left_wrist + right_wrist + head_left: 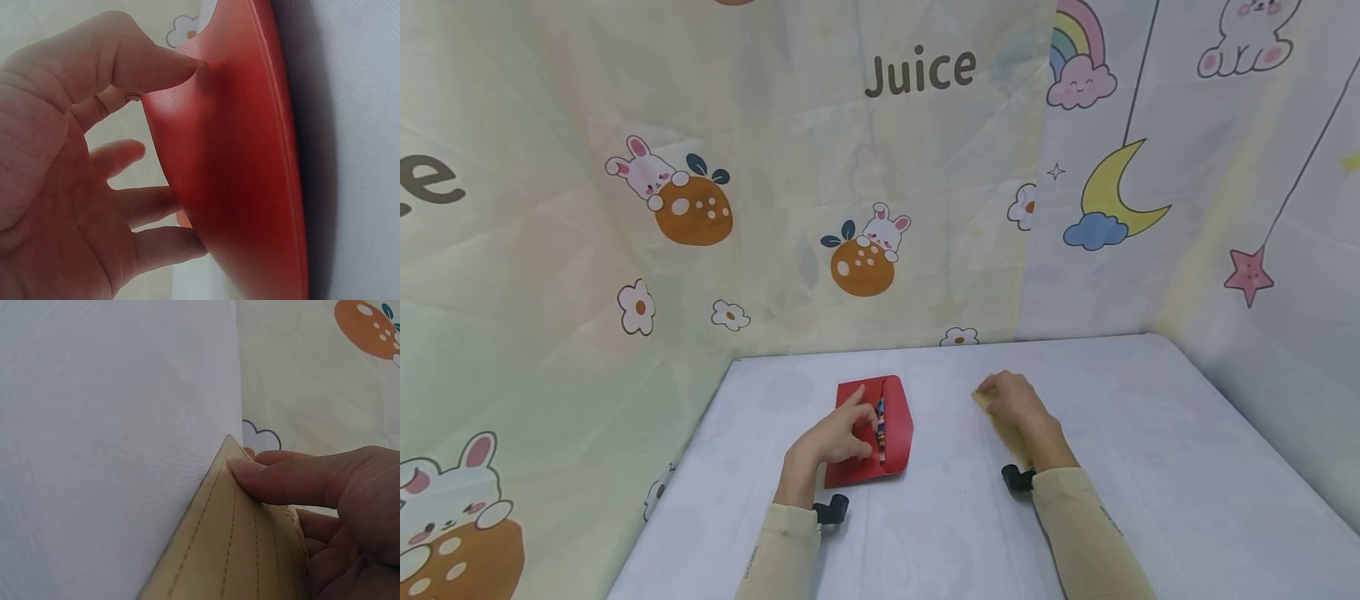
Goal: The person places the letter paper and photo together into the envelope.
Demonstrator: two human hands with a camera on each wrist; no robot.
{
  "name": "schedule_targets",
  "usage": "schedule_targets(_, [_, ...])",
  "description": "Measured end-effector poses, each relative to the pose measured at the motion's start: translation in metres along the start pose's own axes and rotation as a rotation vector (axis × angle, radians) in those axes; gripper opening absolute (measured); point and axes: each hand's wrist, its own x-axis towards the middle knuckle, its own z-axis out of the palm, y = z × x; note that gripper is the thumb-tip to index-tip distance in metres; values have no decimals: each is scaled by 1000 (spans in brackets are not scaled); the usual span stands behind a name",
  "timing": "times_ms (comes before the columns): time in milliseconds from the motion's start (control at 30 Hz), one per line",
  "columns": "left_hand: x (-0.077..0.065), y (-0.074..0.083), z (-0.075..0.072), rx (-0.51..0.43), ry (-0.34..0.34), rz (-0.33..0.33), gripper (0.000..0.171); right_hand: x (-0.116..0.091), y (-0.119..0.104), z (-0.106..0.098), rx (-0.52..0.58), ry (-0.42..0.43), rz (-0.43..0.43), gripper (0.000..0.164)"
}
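A red envelope-shaped pouch (897, 425) lies on the white table with its flap side toward the right. A narrow multicoloured thing (881, 433) shows in the slot along its middle. My left hand (835, 433) is over the pouch's left part. Its thumb presses the red face in the left wrist view, the index finger bends behind the edge, and the other fingers spread out. To the right, my right hand (1017, 402) pinches the top corner of a tan flat piece (240, 544) with dashed stitch lines, thumb on the front and fingers behind.
The white table (947, 533) lies under both hands. Printed cloth (775, 275) hangs behind and at the sides, close to the table's edges. Small black wrist-worn devices (832, 510) sit at both sleeve cuffs.
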Motion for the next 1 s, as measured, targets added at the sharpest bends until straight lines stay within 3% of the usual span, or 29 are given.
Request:
schedule_targets(300, [2, -1, 0, -8, 8, 0, 36, 1, -3, -1, -36, 12, 5, 44])
schedule_targets(700, [1, 0, 0, -3, 7, -6, 35, 3, -2, 1, 96, -1, -29, 56])
schedule_targets(1000, [1, -1, 0, -3, 0, -4, 36, 2, -3, 1, 51, 19, -48, 44])
